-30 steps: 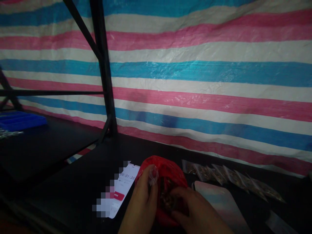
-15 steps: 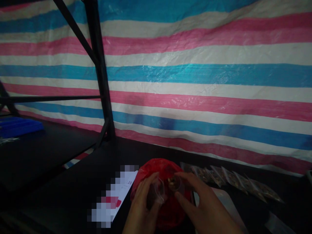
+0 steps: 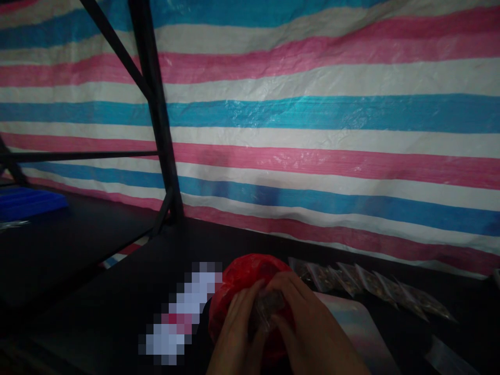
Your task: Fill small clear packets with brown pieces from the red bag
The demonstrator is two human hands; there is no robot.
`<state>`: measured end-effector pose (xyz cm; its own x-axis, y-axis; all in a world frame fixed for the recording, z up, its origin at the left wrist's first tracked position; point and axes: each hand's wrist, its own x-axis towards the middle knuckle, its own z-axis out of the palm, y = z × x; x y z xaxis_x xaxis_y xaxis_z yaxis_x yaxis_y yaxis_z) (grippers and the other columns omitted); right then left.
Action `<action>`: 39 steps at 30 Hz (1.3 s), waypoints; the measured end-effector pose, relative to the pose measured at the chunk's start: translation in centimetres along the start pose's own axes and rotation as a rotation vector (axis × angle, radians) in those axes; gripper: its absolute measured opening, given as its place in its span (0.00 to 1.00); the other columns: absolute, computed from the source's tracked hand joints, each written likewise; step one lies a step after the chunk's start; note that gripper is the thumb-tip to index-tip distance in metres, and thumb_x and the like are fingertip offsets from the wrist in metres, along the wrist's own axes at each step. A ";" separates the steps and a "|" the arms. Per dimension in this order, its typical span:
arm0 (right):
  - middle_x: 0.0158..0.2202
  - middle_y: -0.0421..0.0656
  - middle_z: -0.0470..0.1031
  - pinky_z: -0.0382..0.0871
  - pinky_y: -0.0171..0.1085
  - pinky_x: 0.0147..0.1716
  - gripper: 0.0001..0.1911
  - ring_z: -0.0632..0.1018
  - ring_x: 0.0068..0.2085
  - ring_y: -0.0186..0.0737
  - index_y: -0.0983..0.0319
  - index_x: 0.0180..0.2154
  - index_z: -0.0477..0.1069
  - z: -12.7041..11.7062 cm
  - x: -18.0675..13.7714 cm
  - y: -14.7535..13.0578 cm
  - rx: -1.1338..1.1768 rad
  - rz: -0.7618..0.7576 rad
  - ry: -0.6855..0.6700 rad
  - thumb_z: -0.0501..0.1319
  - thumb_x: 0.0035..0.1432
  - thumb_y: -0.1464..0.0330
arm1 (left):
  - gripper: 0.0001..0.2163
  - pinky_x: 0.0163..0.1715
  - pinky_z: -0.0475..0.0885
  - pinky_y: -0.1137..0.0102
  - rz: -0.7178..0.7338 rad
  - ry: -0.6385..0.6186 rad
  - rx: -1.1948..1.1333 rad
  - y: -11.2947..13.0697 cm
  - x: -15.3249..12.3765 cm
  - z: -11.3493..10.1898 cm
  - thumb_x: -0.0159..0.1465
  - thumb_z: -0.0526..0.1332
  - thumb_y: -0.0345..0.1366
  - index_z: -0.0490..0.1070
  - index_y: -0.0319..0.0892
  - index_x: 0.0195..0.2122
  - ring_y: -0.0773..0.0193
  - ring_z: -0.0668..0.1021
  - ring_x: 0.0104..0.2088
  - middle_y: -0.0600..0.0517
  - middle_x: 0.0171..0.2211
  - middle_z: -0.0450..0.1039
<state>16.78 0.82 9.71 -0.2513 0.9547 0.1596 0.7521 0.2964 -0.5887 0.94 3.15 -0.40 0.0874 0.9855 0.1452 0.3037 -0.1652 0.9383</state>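
My left hand (image 3: 236, 325) is closed around a small clear plastic bag (image 3: 264, 319), above a round container lined with a red plastic bag (image 3: 246, 266). Close against it, my right hand (image 3: 310, 320) grips a small clear cup (image 3: 274, 299), tilted toward the bag's mouth. Fingers and dim light partly hide the cup and whatever is inside it. Both hands cover much of the red-lined container.
Several filled clear zip bags (image 3: 371, 286) lie in a row at the back right. A pale shiny flat thing (image 3: 355, 323) sits beside my right hand, with a clear bag (image 3: 449, 357) farther right. A blurred-out white paper (image 3: 183, 312) lies left; a black frame post (image 3: 160, 114) stands behind.
My hands have come together. The cup in my right hand, which showed small brownish-gold pieces, has moved left and tipped to the clear bag in my left hand.
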 end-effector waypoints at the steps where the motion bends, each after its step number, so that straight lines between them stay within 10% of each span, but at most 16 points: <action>1: 0.60 0.51 0.76 0.74 0.52 0.62 0.29 0.79 0.61 0.50 0.60 0.56 0.75 0.0 0.1 -0.1 -0.009 -0.007 -0.005 0.55 0.58 0.86 | 0.27 0.73 0.58 0.43 -0.002 0.000 -0.042 0.0 0.0 0.1 0.66 0.62 0.43 0.71 0.51 0.67 0.43 0.64 0.74 0.45 0.71 0.68; 14: 0.60 0.45 0.78 0.77 0.46 0.58 0.20 0.80 0.60 0.47 0.54 0.51 0.76 1.2 0.7 0.5 0.058 -0.104 0.284 0.54 0.67 0.78 | 0.27 0.73 0.62 0.49 -0.056 0.143 -0.274 0.8 -0.2 -1.2 0.64 0.66 0.52 0.74 0.53 0.63 0.48 0.71 0.70 0.49 0.68 0.74; 22: 0.55 0.47 0.82 0.73 0.55 0.58 0.24 0.81 0.56 0.55 0.58 0.50 0.79 2.2 1.0 0.8 -0.148 0.187 -0.052 0.57 0.61 0.84 | 0.41 0.76 0.56 0.50 -0.281 0.162 -0.204 3.1 -0.2 -2.2 0.58 0.61 0.62 0.66 0.40 0.66 0.45 0.66 0.74 0.39 0.72 0.67; 39: 0.57 0.52 0.82 0.77 0.47 0.56 0.38 0.82 0.58 0.53 0.60 0.54 0.79 3.3 1.1 1.3 -0.224 0.182 0.127 0.51 0.47 0.89 | 0.33 0.72 0.60 0.45 -0.229 0.060 -0.137 2.2 -0.6 -1.9 0.68 0.57 0.58 0.66 0.43 0.68 0.43 0.70 0.70 0.38 0.68 0.71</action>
<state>15.48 2.14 6.45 -0.0331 0.9843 0.1734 0.8970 0.1058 -0.4292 -0.26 2.31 2.15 -0.0268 0.9978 -0.0608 0.1771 0.0646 0.9821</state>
